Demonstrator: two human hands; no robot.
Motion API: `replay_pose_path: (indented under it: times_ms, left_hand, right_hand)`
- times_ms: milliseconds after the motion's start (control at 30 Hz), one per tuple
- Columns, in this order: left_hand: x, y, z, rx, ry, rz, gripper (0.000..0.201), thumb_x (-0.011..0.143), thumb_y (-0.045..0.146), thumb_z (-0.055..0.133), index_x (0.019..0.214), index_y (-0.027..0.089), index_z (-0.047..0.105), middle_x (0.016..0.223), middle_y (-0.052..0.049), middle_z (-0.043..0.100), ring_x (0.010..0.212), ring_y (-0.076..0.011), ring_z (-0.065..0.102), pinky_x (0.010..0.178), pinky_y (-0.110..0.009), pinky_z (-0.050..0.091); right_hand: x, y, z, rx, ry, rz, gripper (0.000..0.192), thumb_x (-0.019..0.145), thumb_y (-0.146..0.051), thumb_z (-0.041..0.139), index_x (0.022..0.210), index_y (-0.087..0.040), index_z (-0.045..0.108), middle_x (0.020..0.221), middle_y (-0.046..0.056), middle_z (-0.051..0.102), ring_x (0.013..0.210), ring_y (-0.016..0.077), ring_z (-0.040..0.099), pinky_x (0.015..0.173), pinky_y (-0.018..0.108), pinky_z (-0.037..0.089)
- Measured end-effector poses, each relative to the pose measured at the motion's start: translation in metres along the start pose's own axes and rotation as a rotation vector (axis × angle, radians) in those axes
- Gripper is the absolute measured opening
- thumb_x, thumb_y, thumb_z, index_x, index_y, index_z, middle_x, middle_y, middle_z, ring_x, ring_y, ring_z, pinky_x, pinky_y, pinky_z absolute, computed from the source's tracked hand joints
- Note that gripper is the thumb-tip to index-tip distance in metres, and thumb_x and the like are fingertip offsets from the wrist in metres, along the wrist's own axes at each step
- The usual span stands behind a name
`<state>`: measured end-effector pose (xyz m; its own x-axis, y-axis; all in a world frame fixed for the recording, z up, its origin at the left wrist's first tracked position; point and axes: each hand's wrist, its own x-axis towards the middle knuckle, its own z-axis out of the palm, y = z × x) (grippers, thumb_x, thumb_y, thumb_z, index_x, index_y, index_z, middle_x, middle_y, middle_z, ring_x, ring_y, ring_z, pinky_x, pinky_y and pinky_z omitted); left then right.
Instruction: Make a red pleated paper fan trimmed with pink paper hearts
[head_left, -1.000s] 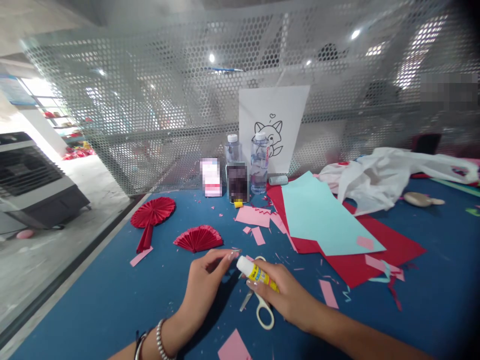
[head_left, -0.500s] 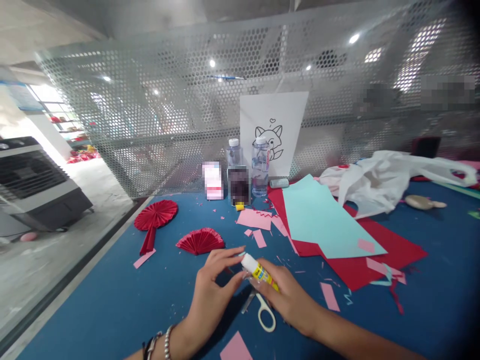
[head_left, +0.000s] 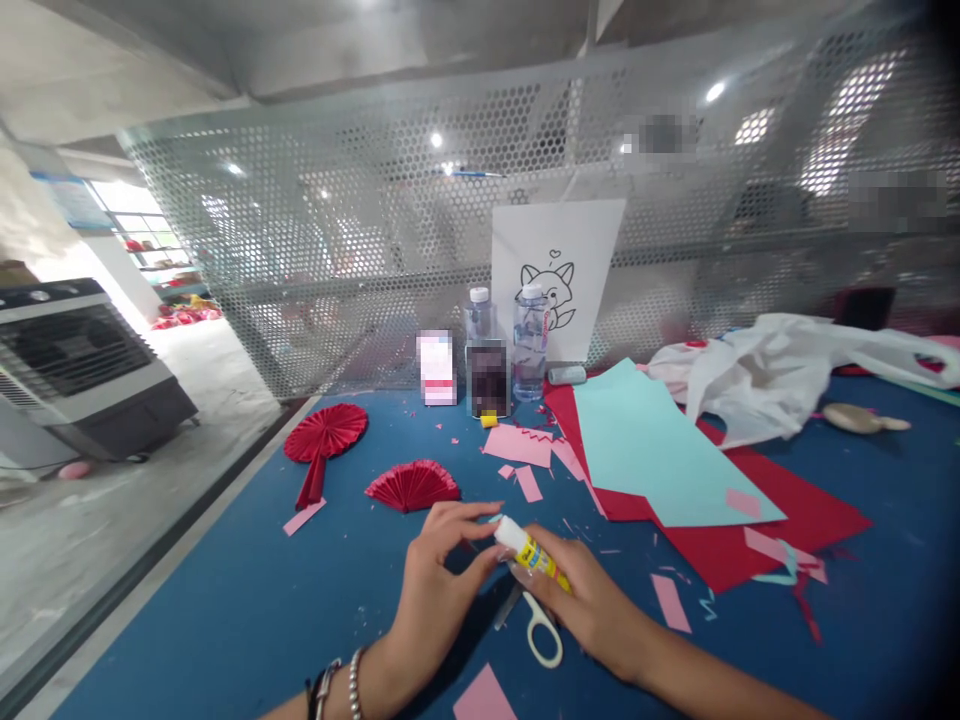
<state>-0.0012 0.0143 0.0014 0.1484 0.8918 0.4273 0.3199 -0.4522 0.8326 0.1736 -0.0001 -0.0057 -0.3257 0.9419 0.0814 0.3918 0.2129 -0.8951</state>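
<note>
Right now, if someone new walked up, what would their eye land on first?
Most likely the yellow glue stick in the right hand, above the front of the blue table, with the left hand close to its white end. Then the round red fan and the half-circle red fan to the left, and a pale blue sheet lying over red paper on the right.

At left, daylight overexposes the pale gridded window (head_left: 136, 214); white spots glare across the grey perforated metal screen (head_left: 375, 240); right corners darken.
</note>
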Motion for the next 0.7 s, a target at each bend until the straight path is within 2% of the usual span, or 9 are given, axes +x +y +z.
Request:
replay_pose_path:
  times_ms: [100, 233, 300, 400, 500, 700]
  left_hand:
    - [0.0013, 0.0006, -0.0011, -0.034, -0.005, -0.021, 0.011, 0.074, 0.027, 0.067, 0.083, 0.021, 0.067, 0.104, -0.006, 0.066, 0.097, -0.0216, 0.056, 0.077, -0.032, 0.047]
    - [0.0037, -0.0011, -0.0051, -0.064, 0.024, -0.101, 0.024, 0.078, 0.028, 0.062, 0.102, 0.025, 0.064, 0.107, -0.004, 0.063, 0.094, -0.0191, 0.058, 0.073, -0.028, 0.048]
    - [0.0045, -0.0031, -0.0072, -0.042, 0.026, -0.091, 0.027, 0.079, 0.027, 0.062, 0.106, 0.026, 0.063, 0.107, -0.004, 0.063, 0.092, -0.0182, 0.058, 0.073, -0.027, 0.048]
    - [0.0053, -0.0058, -0.0088, -0.023, -0.018, -0.023, 0.023, 0.079, 0.026, 0.062, 0.101, 0.026, 0.066, 0.106, -0.004, 0.064, 0.095, -0.0187, 0.057, 0.073, -0.026, 0.047]
    - [0.0061, -0.0071, -0.0077, -0.057, -0.060, 0.005, 0.017, 0.080, 0.024, 0.061, 0.095, 0.026, 0.069, 0.103, -0.004, 0.066, 0.097, -0.0191, 0.057, 0.081, -0.030, 0.046]
    - [0.0078, -0.0091, -0.0020, -0.178, -0.053, -0.085, 0.013, 0.080, 0.024, 0.061, 0.087, 0.023, 0.071, 0.099, -0.005, 0.068, 0.096, -0.0199, 0.059, 0.087, -0.032, 0.044]
  right_hand:
    - [0.0010, -0.0002, 0.0003, 0.052, -0.031, 0.005, 0.043, 0.084, -0.051, 0.043, 0.109, -0.018, 0.055, 0.064, 0.001, 0.053, 0.057, 0.0138, 0.049, 0.052, 0.024, 0.037]
    - [0.0021, -0.0037, -0.0006, 0.128, -0.056, 0.025, 0.041, 0.086, -0.052, 0.041, 0.101, -0.016, 0.053, 0.053, -0.004, 0.042, 0.044, 0.0084, 0.038, 0.044, 0.021, 0.031]
    - [0.0024, -0.0053, -0.0010, 0.165, -0.077, 0.018, 0.040, 0.086, -0.052, 0.041, 0.095, -0.015, 0.052, 0.051, -0.006, 0.039, 0.041, 0.0070, 0.034, 0.041, 0.020, 0.028]
    - [0.0032, -0.0058, -0.0011, 0.201, -0.082, 0.005, 0.040, 0.085, -0.052, 0.043, 0.090, -0.014, 0.052, 0.049, -0.007, 0.036, 0.040, 0.0059, 0.031, 0.040, 0.020, 0.025]
    - [0.0039, -0.0049, -0.0011, 0.202, -0.076, 0.012, 0.041, 0.083, -0.052, 0.047, 0.096, -0.014, 0.055, 0.051, -0.006, 0.039, 0.041, 0.0062, 0.032, 0.039, 0.020, 0.025]
    - [0.0041, -0.0049, -0.0014, 0.198, -0.070, 0.024, 0.044, 0.081, -0.053, 0.049, 0.103, -0.016, 0.058, 0.055, -0.003, 0.044, 0.046, 0.0085, 0.036, 0.042, 0.020, 0.029]
